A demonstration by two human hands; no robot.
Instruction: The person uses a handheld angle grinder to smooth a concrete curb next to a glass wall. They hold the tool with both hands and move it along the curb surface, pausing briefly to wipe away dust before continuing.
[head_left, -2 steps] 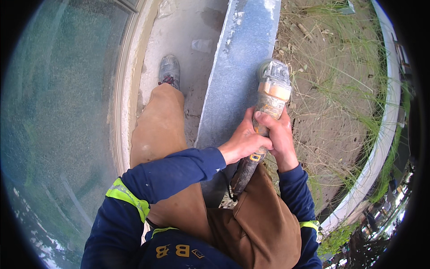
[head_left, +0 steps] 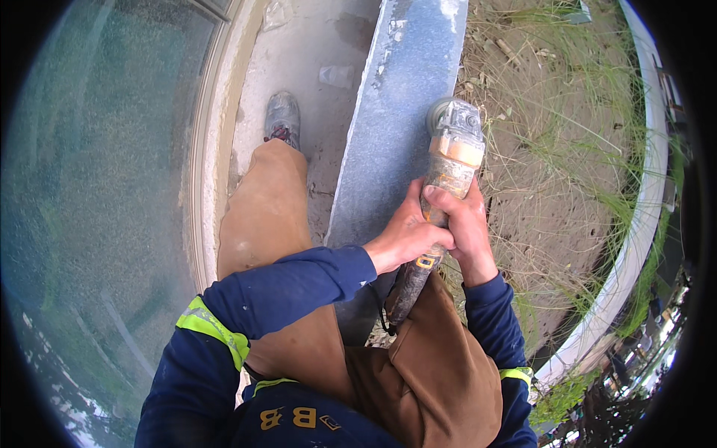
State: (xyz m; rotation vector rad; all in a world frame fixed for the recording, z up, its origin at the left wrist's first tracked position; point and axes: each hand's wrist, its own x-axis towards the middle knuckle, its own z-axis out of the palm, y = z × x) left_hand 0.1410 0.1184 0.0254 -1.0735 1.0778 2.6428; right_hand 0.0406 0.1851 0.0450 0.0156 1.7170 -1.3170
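Both my hands are wrapped round the body of a dusty angle grinder point(head_left: 452, 173), its worn yellow and grey casing pointing away from me. My left hand point(head_left: 411, 233) grips it from the left side, fingers partly hidden behind the tool. On the right, my right hand point(head_left: 463, 224) closes around it with the thumb across the top. The grinder's round disc point(head_left: 439, 116) is at the right edge of a long blue-grey stone slab point(head_left: 399, 97); I cannot tell whether it touches. The grinder's rear end reaches back to my right knee.
A dusty window pane point(head_left: 104, 172) with a frame runs along the left. My boot point(head_left: 283, 119) stands on the concrete strip between window and slab. A clear plastic piece point(head_left: 336, 75) lies there. Right of the slab is soil with long grass point(head_left: 575, 142), bounded by a pale curved kerb point(head_left: 648, 160).
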